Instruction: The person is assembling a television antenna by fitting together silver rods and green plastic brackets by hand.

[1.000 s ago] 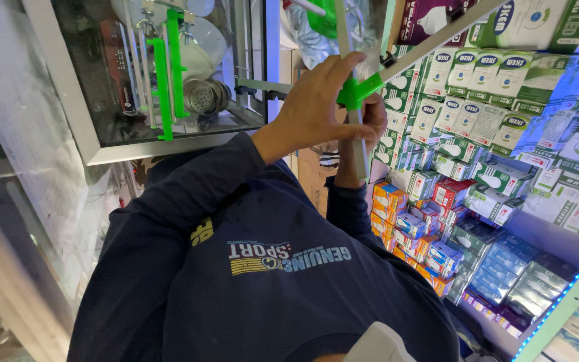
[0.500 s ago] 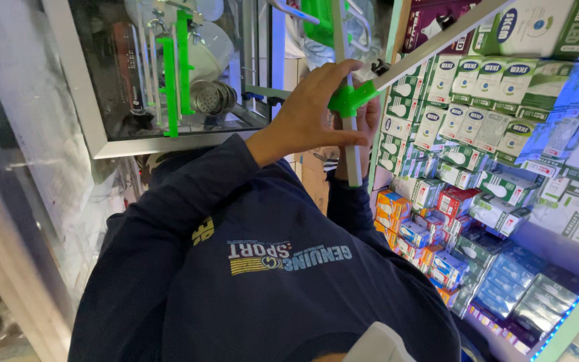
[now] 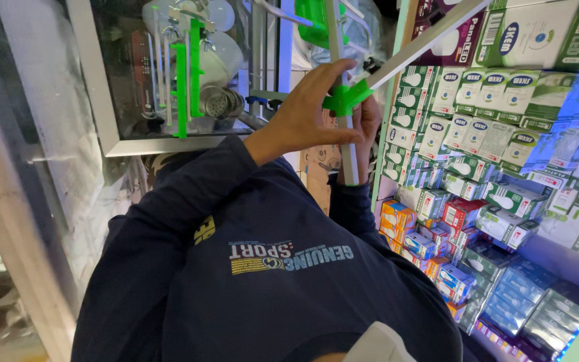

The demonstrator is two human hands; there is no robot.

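A glass-fronted cabinet (image 3: 162,80) hangs at left. The left hand (image 3: 303,117), fingers spread, presses the green joint piece (image 3: 344,99) on a white rod (image 3: 348,144). The right hand (image 3: 368,127) wraps the rod just behind. Boxed bulbs (image 3: 477,134) fill the shelves at right.

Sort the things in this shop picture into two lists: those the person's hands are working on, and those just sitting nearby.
In hand:
left hand on the green joint
right hand around the white rod

Just sitting nearby:
bulb boxes on the shelf
small orange boxes
glass cabinet with green racks
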